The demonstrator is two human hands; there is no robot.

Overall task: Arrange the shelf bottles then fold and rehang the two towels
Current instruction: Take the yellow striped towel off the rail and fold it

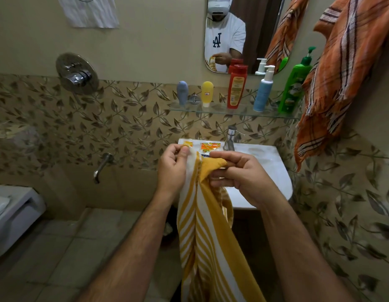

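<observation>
A soft yellow towel with white stripes hangs down in front of the white sink. Its cloth looks thick and fluffy, and it falls in long folds. The left hand pinches the white top edge of the towel between thumb and fingers. The right hand grips a bunched yellow corner just beside it, with the fingers curled round the cloth. Both hands are close together, above the near side of the sink, and both forearms reach forward from below.

On the wall behind is a clear glass shelf. Five bottles stand on it in a row: a small grey-blue tube, a small yellow tube, a tall red bottle, a blue pump bottle with a white top, and a big green pump bottle. They look smooth and shiny.

An orange checked towel with a fringed edge hangs on the right wall, near the green bottle. It looks thin and crinkled. A shiny metal tap stands at the back of the sink.
</observation>
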